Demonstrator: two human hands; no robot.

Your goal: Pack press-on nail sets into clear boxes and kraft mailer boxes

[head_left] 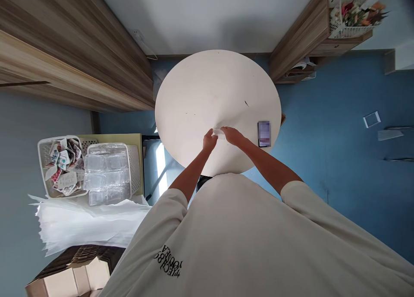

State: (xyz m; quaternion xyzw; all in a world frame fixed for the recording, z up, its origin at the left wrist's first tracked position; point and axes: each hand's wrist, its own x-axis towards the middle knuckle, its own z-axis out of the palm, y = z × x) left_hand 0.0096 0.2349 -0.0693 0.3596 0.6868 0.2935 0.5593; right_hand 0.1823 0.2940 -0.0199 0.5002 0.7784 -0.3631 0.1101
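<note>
A small clear plastic box [219, 134] is held between my two hands, above the near half of the round white table [200, 85]. My left hand [210, 140] pinches its left end, and my right hand [231, 135] grips the right end with bent fingers. The box looks see-through, and whether its lid is up or down cannot be made out. To the right of my right hand a phone [264, 134] lies on the tabletop.
Left of the table, a white basket [134, 167] holds stacked clear boxes beside another basket [42, 159] of printed cards. White sheets [90, 223] and folded cardboard [67, 282] lie nearer. Wooden cabinets [80, 42] stand left; a basket of flowers [362, 14] sits back right.
</note>
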